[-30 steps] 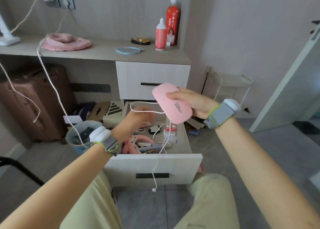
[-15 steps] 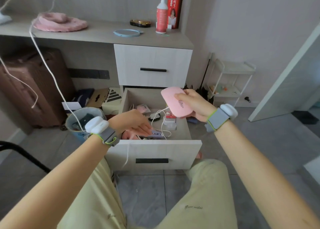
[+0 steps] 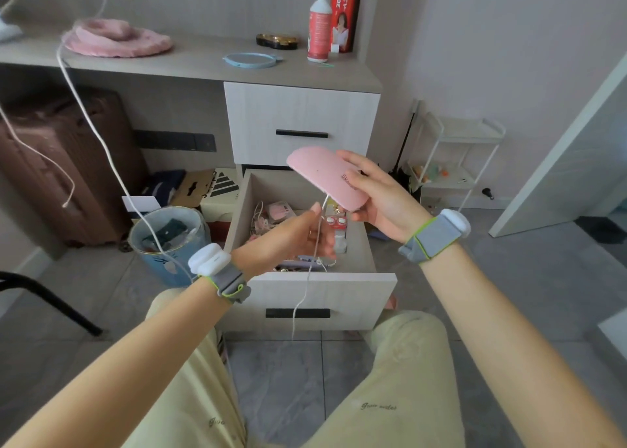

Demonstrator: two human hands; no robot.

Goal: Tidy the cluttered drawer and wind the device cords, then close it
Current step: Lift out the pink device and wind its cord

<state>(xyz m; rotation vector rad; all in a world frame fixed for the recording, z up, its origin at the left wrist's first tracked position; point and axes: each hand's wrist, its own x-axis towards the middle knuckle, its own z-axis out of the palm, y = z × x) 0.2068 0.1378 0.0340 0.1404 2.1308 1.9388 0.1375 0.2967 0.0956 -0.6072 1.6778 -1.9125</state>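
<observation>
My right hand [image 3: 380, 195] grips a flat pink oval device [image 3: 320, 176] above the open lower drawer [image 3: 325, 291]. A thin white cord [image 3: 303, 295] hangs from the device's underside, past the drawer front, towards the floor. My left hand [image 3: 298, 235] pinches this cord just below the device, over the drawer. Inside the drawer lie several small items: pink gadgets [image 3: 278, 211], a small white bottle [image 3: 339, 242], tangled white cords and a purple thing near the front.
The upper drawer [image 3: 302, 122] is shut. The desk top holds a pink cushion [image 3: 117, 38], a blue ring [image 3: 251, 60] and two bottles [image 3: 330, 16]. A blue bin [image 3: 169, 244], boxes and a brown suitcase [image 3: 61, 162] stand left; a white rack [image 3: 454, 155] stands right.
My left hand rose out of the drawer and took hold of the cord beneath the device. My right hand tilted the pink device flatter and lifted it slightly. The camera view dropped lower.
</observation>
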